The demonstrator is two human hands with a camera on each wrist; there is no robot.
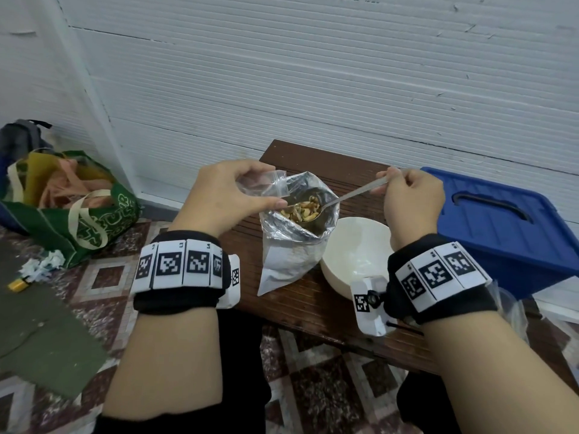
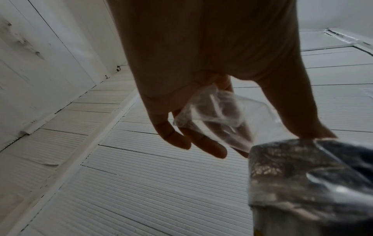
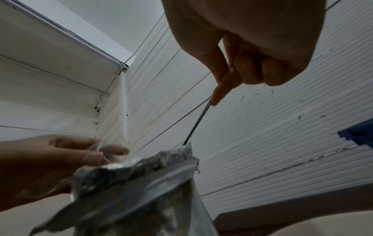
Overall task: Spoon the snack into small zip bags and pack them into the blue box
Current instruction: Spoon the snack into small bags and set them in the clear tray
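1. The bowl of the spoon (image 1: 308,211) is largely covered by the snack (image 1: 303,210) heaped on it; in the right wrist view it is hidden behind the rim of the foil pouch (image 3: 141,172).
2. The blue box (image 1: 498,227) is cut off by the right edge in the head view.
3. The near rim of the white bowl (image 1: 351,255) is hidden by the right wrist camera.
4. The lower part of the foil pouch is blurred in both wrist views.

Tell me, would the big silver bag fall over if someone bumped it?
Probably. The silver bag stands tall on the wooden bench, leaning and crinkled, with neither hand holding it. Its thin foil looks floppy, and its mouth is open, so the snack could spill.
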